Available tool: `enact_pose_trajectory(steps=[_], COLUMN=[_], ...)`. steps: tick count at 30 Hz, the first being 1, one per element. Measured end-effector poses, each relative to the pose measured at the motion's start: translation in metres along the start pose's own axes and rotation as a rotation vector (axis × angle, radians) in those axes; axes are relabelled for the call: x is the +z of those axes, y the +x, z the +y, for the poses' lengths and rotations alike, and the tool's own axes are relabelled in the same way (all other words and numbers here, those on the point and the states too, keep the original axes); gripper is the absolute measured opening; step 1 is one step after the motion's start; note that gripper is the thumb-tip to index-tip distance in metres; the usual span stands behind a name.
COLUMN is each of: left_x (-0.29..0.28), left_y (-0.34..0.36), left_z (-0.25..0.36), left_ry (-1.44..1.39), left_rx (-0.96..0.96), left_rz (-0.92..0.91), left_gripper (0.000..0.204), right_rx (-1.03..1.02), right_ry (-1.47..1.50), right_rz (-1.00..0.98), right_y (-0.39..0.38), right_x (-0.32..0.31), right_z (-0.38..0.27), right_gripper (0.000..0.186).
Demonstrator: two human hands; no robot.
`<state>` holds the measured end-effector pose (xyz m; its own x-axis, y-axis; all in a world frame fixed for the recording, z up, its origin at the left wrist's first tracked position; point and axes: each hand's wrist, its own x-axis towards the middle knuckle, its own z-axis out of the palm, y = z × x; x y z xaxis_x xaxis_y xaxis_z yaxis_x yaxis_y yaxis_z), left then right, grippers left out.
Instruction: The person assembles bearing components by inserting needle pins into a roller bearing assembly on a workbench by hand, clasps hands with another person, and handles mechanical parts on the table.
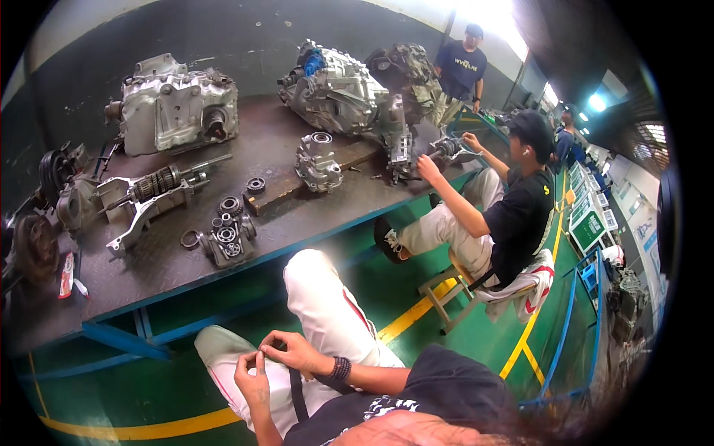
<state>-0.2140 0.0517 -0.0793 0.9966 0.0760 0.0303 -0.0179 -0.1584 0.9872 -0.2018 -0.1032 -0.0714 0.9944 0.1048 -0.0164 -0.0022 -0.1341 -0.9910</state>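
My left hand [251, 372] and my right hand [291, 351] meet over my light trousers near the lower middle, fingertips pinched together. What they hold, if anything, is too small or hidden to make out. A dark strap [299, 398] hangs below my right hand. Beyond my knees, on the metal bench [119, 279], sit bearings and gears [227, 230], a tube with a white cap [68, 275], and an open housing with a gear shaft [156, 186].
Large gearbox casings [175, 111] and a smaller housing [318, 163] sit farther back. A seated co-worker [513, 230] handles parts at the bench's right; another person [460, 70] stands behind. Blue rails [565, 320] and a green floor [405, 349] with yellow lines lie to the right.
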Motion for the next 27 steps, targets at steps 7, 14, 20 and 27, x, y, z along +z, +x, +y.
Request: enact_pose_trajectory(steps=[7,14,20,27], left_x=[-0.02,-0.021,0.012,0.012], left_y=[0.032,0.069,0.079,0.127], left_z=[-0.055,-0.037,0.043,0.073], left_ry=[-0.07,-0.066,-0.152,-0.176], left_rx=[-0.059,0.001,0.181,0.285], left_rz=[0.056,0.122,-0.031,0.16], left_gripper=[0.032,0.034,0.032,0.033], right_rx=[-0.045,-0.149,-0.326,-0.368], right_ry=[-0.109,-0.063,-0.306,-0.644], right_rz=[0.116,0.14,-0.04,-0.305], right_y=[0.015,0.05,0.093,0.163], right_x=[-0.037,-0.057,-0.062,-0.049], right_z=[-0.023,-0.053,-0.107,-0.172], right_gripper=[0.023,0.023,0.023,0.026])
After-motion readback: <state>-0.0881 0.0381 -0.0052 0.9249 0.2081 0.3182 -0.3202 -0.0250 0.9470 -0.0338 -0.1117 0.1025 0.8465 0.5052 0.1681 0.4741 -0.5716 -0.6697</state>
